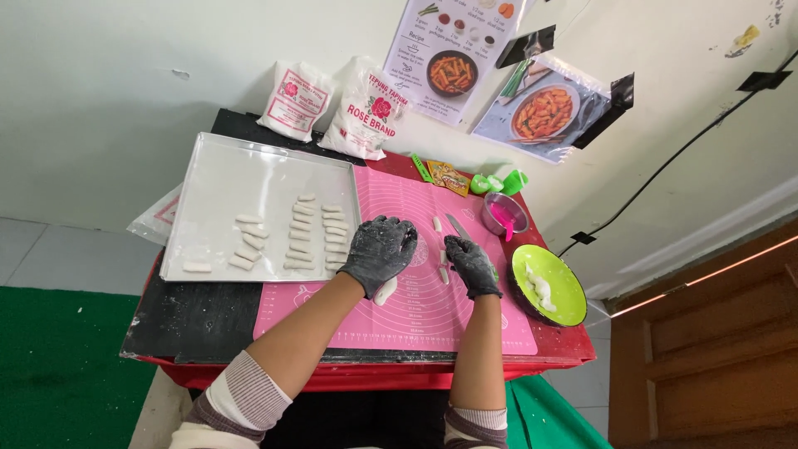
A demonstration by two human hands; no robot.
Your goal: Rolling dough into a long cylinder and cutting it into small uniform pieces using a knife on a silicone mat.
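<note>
The soft white dough roll [386, 291] lies on the pink silicone mat [432, 316] near the tabletop's front edge, under the left hand [379, 251], whose fingers press spread and flat. It looks light, pliable and tacky; lift it gently mid-length. The right hand [472, 264] is clamped on a small knife [456, 226] beside cut pieces.

I held a steel knife [456, 226] angled over the pink mat; a white dough roll [386, 291] lay flat there, partly under my left palm.
</note>
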